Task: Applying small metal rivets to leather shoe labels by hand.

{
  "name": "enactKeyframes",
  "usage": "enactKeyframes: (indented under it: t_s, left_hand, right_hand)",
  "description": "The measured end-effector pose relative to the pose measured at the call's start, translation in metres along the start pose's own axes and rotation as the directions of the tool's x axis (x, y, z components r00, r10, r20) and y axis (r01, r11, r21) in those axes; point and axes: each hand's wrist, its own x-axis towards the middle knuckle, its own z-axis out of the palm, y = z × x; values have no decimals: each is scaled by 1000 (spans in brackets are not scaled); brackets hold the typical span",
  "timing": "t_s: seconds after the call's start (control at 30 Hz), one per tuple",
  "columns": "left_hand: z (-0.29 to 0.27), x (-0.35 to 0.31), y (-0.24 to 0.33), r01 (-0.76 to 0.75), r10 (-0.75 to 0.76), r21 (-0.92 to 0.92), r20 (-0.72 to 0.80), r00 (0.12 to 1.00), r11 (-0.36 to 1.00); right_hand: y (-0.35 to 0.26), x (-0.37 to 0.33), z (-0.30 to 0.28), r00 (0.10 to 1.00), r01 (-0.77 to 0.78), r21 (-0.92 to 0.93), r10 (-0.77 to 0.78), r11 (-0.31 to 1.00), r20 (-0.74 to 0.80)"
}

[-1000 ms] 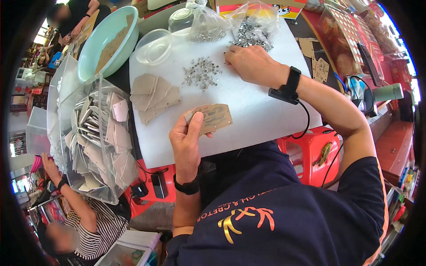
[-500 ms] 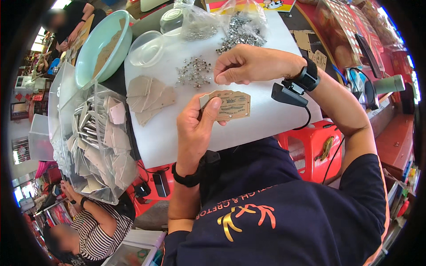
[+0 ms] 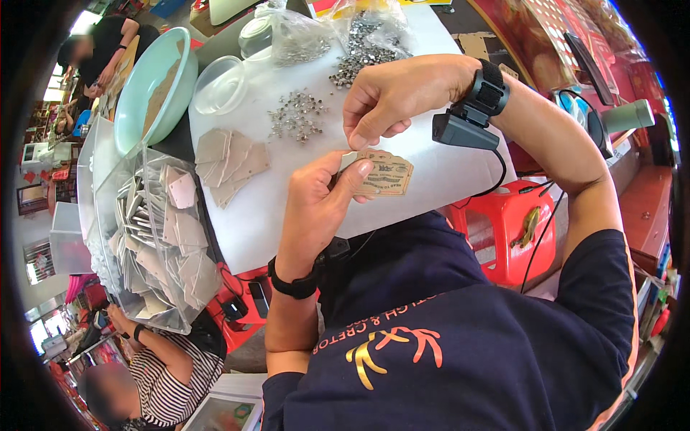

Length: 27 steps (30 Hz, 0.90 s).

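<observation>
Tan printed cardboard tag (image 3: 392, 176) sits clamped between thumb and fingers of your left hand (image 3: 323, 190), above the white tabletop (image 3: 248, 237); your right hand (image 3: 384, 97) curls down by its upper left corner, though whether those fingertips grip anything cannot be told. Beyond your hands, fanned cardboard pieces (image 3: 231, 159) lie left of scattered metal studs (image 3: 300, 116), with a clear plastic bag (image 3: 370, 36) of more studs farther off.
</observation>
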Motion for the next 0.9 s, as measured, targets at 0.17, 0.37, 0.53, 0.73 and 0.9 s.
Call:
enactKeyframes:
  t_s: [0.17,0.37,0.53,0.73,0.9]
  left_hand:
    - [3,0,-3,14,-14,20,-18,1000,1000]
    - [5,1,-2,-15,20,73,-71,997,997]
    - [2,1,-1,-43,46,55,-63,997,998]
    - [5,1,3,-33,35,39,-55,998,999]
    - [5,1,3,-27,28,19,-56,998,999]
  right_hand:
    - [1,0,-1,999,-13,18,12,1000,33]
    - [6,0,-3,999,-29,92,25,995,43]
    - [6,1,-4,998,-16,98,10,995,64]
    - [7,-1,-4,998,-20,132,11,991,63]
    - [7,-4,-4,997,0,179,-15,984,82]
